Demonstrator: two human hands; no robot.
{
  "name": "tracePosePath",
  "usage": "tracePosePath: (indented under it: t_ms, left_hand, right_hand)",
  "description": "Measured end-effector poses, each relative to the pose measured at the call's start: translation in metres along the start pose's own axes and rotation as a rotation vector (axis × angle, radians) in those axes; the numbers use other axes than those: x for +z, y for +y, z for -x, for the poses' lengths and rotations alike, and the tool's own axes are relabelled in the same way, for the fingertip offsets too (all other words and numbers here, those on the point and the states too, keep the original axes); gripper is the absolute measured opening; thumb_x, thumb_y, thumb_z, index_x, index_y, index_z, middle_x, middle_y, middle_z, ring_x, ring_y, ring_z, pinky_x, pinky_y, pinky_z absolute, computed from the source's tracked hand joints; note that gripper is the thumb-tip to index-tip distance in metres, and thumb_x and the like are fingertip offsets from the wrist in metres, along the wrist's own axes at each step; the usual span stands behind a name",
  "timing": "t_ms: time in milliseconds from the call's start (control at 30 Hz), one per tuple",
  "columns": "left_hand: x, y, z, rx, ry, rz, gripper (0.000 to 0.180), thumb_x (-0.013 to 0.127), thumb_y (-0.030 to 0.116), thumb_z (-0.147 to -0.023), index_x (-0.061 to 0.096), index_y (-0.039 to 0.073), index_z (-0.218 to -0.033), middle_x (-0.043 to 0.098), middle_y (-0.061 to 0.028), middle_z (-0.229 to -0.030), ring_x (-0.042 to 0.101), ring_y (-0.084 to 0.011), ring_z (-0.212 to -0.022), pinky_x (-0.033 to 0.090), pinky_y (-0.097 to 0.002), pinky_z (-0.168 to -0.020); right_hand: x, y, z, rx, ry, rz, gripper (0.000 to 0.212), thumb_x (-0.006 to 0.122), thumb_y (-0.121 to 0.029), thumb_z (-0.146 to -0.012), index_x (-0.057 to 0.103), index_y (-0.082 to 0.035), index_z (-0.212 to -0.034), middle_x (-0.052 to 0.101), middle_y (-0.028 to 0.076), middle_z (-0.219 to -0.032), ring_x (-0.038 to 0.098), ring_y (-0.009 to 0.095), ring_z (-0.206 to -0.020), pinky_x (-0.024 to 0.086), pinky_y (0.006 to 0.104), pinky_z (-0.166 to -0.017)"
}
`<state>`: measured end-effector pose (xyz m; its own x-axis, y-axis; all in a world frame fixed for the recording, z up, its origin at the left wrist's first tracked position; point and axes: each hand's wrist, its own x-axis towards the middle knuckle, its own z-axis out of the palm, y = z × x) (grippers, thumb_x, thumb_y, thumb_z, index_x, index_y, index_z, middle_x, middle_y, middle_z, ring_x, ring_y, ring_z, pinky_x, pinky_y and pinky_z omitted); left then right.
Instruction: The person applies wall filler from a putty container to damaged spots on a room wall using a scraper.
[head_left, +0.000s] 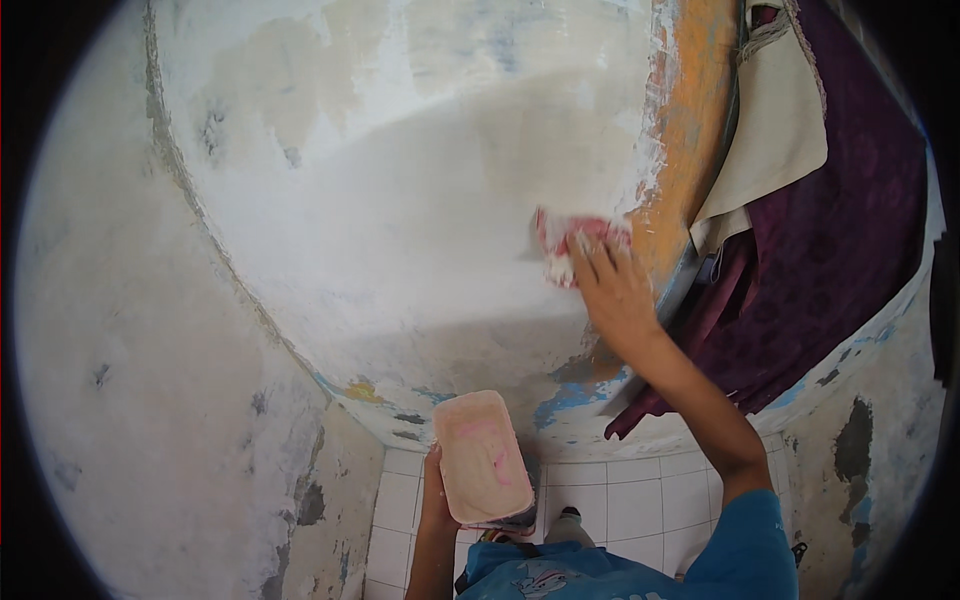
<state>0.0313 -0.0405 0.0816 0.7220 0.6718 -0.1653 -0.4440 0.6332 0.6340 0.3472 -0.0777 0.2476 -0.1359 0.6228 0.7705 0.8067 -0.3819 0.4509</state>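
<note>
My right hand presses a crumpled red-and-white rag against the wall, its fingers spread over the cloth. The rag looks slightly blurred and is partly covered by the fingers. White and grey-beige patches cover the wall around it, with a bare orange strip just to the right. Low in front of my body, my left hand grips a rectangular tub by its left side. Pale cream-pink residue with brighter pink streaks coats the inside of the tub.
A dark purple curtain and a beige cloth hang at the right, close to my right arm. Another patchy wall meets this one at a corner on the left. White tiles cover the floor below.
</note>
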Motion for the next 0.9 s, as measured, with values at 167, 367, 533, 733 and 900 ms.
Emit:
tracePosePath:
  t_ms: [167,367,533,733,900]
  left_hand:
    - [0.003,0.007,0.003,0.000,0.006,-0.038,0.063,0.044,0.052,-0.103,0.048,0.009,-0.147,0.060,-0.0161,-0.138,0.064,-0.0316,-0.122,0.055,-0.0476,-0.102]
    - [0.000,0.000,-0.005,0.003,0.009,-0.008,0.064,0.043,0.054,-0.103,0.048,0.009,-0.148,0.060,-0.0160,-0.138,0.064,-0.0318,-0.122,0.056,-0.0479,-0.101]
    - [-0.008,-0.001,0.000,0.017,0.026,0.004,0.065,0.043,0.054,-0.103,0.048,0.007,-0.147,0.061,-0.0166,-0.138,0.064,-0.0320,-0.121,0.056,-0.0482,-0.102]
    - [-0.006,0.003,0.000,0.016,0.004,-0.006,0.066,0.043,0.053,-0.103,0.048,0.005,-0.147,0.061,-0.0175,-0.137,0.065,-0.0324,-0.121,0.056,-0.0479,-0.101]
    - [-0.002,0.009,0.001,0.047,-0.002,-0.019,0.065,0.042,0.053,-0.103,0.048,0.005,-0.147,0.061,-0.0178,-0.137,0.065,-0.0322,-0.120,0.057,-0.0480,-0.100]
  right_hand:
    - [-0.038,0.031,-0.049,0.062,0.147,-0.011,0.049,0.059,-0.009,-0.087,0.062,-0.006,-0.136,0.064,0.015,-0.121,0.061,0.034,-0.114,0.051,0.0430,-0.094]
    - [-0.041,0.050,-0.090,0.056,0.099,0.057,0.046,0.061,-0.008,-0.085,0.063,-0.003,-0.131,0.065,0.013,-0.121,0.062,0.031,-0.109,0.052,0.0412,-0.088]
    - [-0.011,0.004,-0.009,-0.092,-0.005,-0.104,0.047,0.062,-0.009,-0.085,0.061,-0.002,-0.131,0.065,0.012,-0.121,0.063,0.030,-0.105,0.053,0.0405,-0.088]
    - [-0.055,0.024,-0.119,-0.013,0.263,0.054,0.044,0.062,-0.010,-0.084,0.062,-0.001,-0.128,0.065,0.012,-0.123,0.062,0.029,-0.107,0.052,0.0398,-0.090]
    - [0.000,-0.007,-0.081,-0.116,0.155,0.049,0.044,0.061,-0.011,-0.085,0.062,0.003,-0.127,0.063,0.016,-0.125,0.061,0.030,-0.107,0.052,0.0402,-0.091]
